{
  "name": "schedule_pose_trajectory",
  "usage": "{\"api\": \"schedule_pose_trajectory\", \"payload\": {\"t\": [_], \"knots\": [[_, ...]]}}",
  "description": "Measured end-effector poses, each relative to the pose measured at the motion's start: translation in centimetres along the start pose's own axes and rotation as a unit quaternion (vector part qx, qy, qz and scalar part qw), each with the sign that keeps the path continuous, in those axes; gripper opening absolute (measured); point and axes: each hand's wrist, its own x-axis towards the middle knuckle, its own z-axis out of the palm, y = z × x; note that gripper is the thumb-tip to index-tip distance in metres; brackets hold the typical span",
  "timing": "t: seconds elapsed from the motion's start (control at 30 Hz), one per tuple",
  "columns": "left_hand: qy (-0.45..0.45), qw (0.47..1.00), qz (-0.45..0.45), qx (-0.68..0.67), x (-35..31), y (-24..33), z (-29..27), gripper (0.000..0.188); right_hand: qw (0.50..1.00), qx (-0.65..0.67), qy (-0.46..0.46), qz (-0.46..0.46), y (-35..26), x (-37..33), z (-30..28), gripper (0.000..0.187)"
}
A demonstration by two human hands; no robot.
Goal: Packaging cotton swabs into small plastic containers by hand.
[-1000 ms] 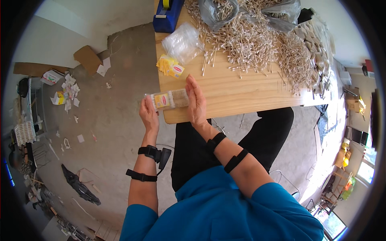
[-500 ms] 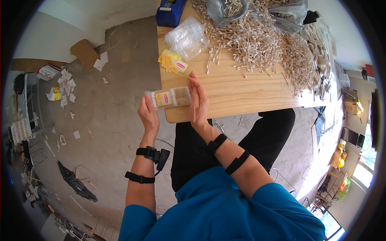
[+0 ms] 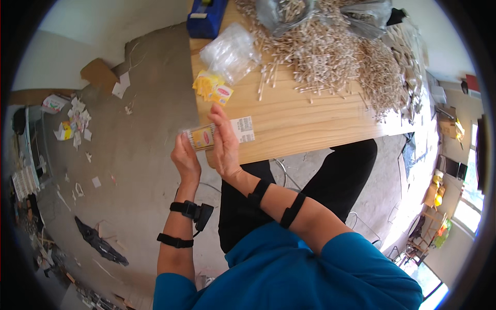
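A clear flat pack of cotton swabs (image 3: 202, 137) with a yellow label is tilted over the table's near left corner. My left hand (image 3: 186, 160) is closed on its left end, fingertips at the swab heads. Across the pack's right part lies my right hand (image 3: 225, 147), fingers stretched out and touching it; its thumb is hidden. A white printed flap or card (image 3: 244, 129) sticks out to the right from behind that hand; how it joins the pack is hidden. Beyond the hands are yellow label cards (image 3: 212, 89) and a stack of clear plastic bags (image 3: 230, 51).
A big heap of loose cotton swabs (image 3: 325, 57) covers the far right of the wooden table (image 3: 305, 121), with grey plastic bags (image 3: 367, 18) on it. A blue tape dispenser (image 3: 206, 18) stands at the far left corner. Paper scraps (image 3: 80, 121) litter the floor at left.
My right hand has slid left over the pack, and the white printed piece now shows on its far side. Both hands and the pack sit slightly lower and further left in view.
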Motion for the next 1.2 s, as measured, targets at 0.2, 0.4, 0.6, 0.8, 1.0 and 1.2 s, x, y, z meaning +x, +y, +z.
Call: {"api": "schedule_pose_trajectory", "payload": {"t": [0.2, 0.4, 0.6, 0.8, 1.0, 1.2], "knots": [[0.101, 0.990, 0.058, 0.075, -0.5, 0.2, -2.1, 0.032, 0.972, -0.206, 0.086, -0.073, -1.4, 3.6, -4.4, 0.019], [0.093, 0.995, -0.016, -0.004, -3.6, 5.8, -3.2, 0.032, 0.884, -0.459, 0.090, -0.018, 0.2, 9.9, -10.2, 0.018], [-0.086, 0.986, 0.140, -0.021, -7.3, 9.8, 1.5, 0.025, 0.896, -0.441, 0.024, -0.045, 0.7, 6.0, -16.4, 0.015], [-0.156, 0.954, 0.253, 0.028, -6.2, 11.5, 8.6, 0.031, 0.950, -0.304, -0.065, -0.007, -0.3, 4.3, -21.6, 0.011], [-0.140, 0.937, 0.303, 0.102, -4.6, 13.2, 11.6, 0.044, 0.944, -0.326, -0.036, -0.036, 0.5, 5.4, -23.5, 0.013], [-0.189, 0.910, 0.342, 0.139, -5.3, 11.4, 12.4, 0.049, 0.935, -0.350, 0.040, -0.039, -0.3, 6.2, -22.4, 0.018]]}}
